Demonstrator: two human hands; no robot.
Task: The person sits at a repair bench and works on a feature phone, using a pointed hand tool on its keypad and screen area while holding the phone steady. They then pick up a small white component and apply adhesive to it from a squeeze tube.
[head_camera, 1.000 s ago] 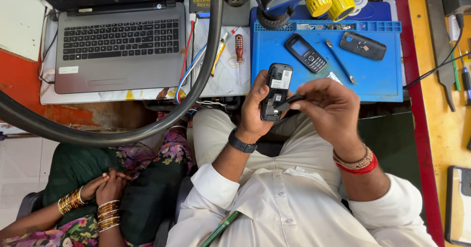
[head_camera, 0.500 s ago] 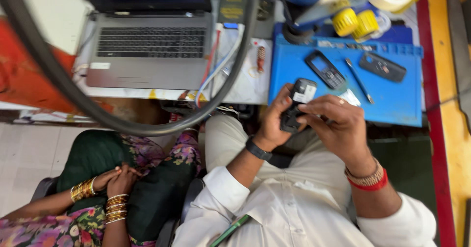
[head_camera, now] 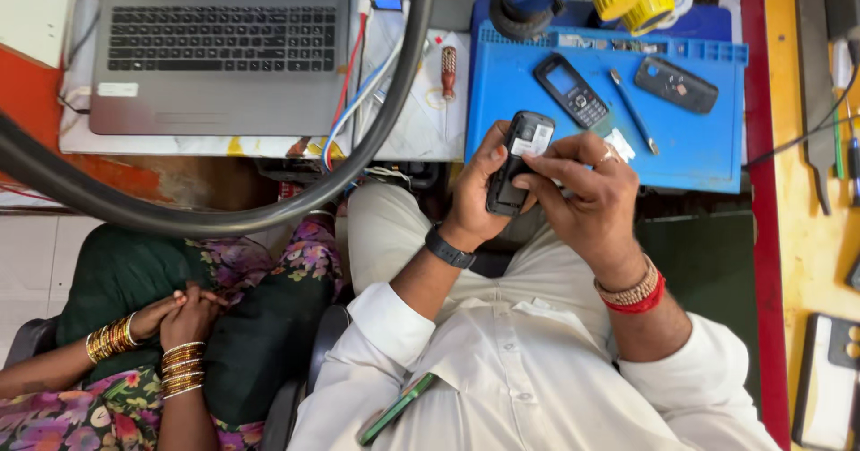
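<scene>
White sleeves frame the near edge. Above the lap, the left hand [head_camera: 475, 196] grips a black phone body [head_camera: 517, 160], back open, while the right hand [head_camera: 587, 191] pinches at its side, probably with a small tool, though that is hard to see. Both hands hover just short of the blue mat [head_camera: 708, 146], whose near edge leaves little room. On it lie two handsets: a keypad phone [head_camera: 571, 90] and a dark phone [head_camera: 676, 84], with one screwdriver [head_camera: 633, 111] between. One laptop [head_camera: 219, 52] sits far left. Since half a second ago, the phone has risen nearer the mat.
</scene>
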